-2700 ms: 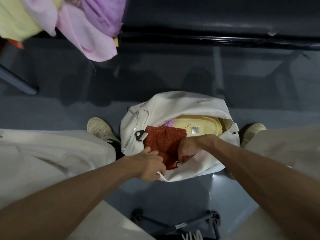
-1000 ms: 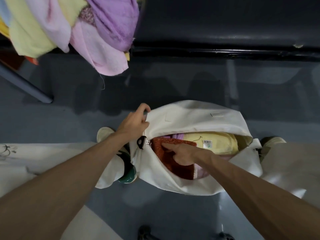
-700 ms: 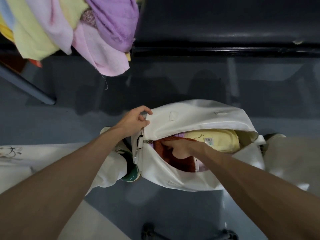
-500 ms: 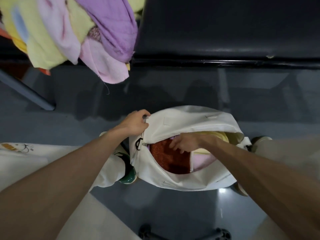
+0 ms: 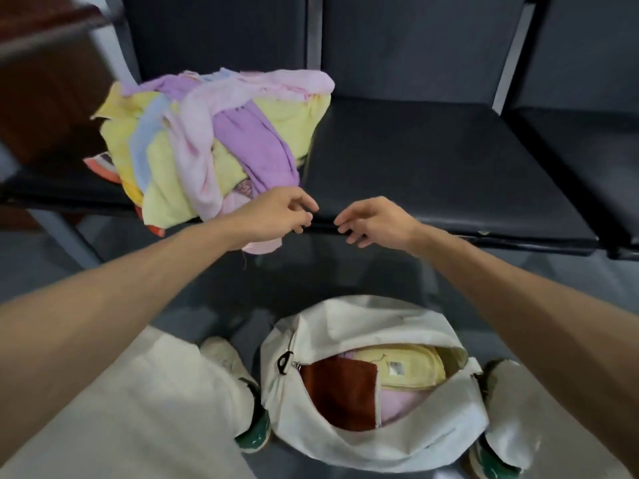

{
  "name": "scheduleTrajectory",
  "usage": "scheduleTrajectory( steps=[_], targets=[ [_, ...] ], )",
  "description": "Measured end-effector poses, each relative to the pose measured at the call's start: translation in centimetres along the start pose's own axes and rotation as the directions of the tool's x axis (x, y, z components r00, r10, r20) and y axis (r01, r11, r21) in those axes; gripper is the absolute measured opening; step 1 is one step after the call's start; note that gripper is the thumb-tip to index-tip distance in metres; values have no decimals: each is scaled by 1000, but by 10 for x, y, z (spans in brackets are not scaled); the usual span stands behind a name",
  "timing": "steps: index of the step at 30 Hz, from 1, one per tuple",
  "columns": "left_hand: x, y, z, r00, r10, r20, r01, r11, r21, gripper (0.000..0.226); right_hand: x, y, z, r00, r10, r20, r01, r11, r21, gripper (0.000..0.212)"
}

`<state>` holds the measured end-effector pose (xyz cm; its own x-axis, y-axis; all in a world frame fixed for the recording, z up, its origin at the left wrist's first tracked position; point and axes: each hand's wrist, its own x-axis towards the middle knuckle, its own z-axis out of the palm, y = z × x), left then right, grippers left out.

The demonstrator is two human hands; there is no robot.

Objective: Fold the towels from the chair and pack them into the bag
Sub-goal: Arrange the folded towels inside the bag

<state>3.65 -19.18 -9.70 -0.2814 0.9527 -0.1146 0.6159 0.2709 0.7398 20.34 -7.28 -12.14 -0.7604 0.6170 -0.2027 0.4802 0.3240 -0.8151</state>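
A heap of loose towels (image 5: 207, 143) in yellow, pink, purple and pale blue lies on the left black chair seat (image 5: 432, 160), spilling over its front edge. On the floor between my feet stands a white bag (image 5: 349, 326), unzipped. Inside it lie a folded red towel (image 5: 340, 388), a yellow towel (image 5: 408, 366) with a label and a pink one (image 5: 397, 404). My left hand (image 5: 276, 216) hovers at the heap's lower right edge with fingers loosely curled, holding nothing. My right hand (image 5: 375, 221) hangs empty beside it, fingers relaxed, over the seat's front edge.
A row of black chairs with dark backrests (image 5: 415, 46) runs across the view; another seat (image 5: 587, 133) sits at the right. A brown wooden piece (image 5: 45, 81) stands at the far left. My shoes (image 5: 252, 430) and light trouser legs flank the bag on the grey floor.
Both hands left the bag and rose to the chair's front edge beside the towel heap. The red towel now lies inside the bag. My view tilted up onto the chairs.
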Motion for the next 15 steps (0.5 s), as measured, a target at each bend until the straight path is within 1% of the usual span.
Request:
scheduleTrajectory(
  steps=[2,5,6,7,9,11,13,15],
  targets=[
    [2,-5,-23,996,4,-90,-1,1000,29,23,15,-17,3,998,-44,-42,45,999,28,33],
    [4,-23,-49,963,31,-268,25,979,204,30,41,-36,16,993,-80,-89,84,996,43,34],
    [5,-29,-57,940,43,-338,45,968,249,31,51,-41,20,991,-87,-105,91,995,30,35],
    [4,-35,-64,911,49,-410,63,965,254,31,62,-45,25,988,-95,-121,98,995,18,35],
    [2,-45,-76,853,40,-521,89,971,221,27,82,-54,34,981,-113,-156,116,993,11,32],
    [0,-56,-82,835,15,-551,120,971,207,27,99,-62,45,977,-131,-171,134,991,4,25],
    [-2,-68,-84,833,-27,-553,181,957,227,30,110,-68,57,977,-145,-158,144,989,-17,26],
    [0,-80,-88,803,-74,-592,247,944,217,36,118,-72,67,970,-159,-183,153,987,-47,28]
  ],
)
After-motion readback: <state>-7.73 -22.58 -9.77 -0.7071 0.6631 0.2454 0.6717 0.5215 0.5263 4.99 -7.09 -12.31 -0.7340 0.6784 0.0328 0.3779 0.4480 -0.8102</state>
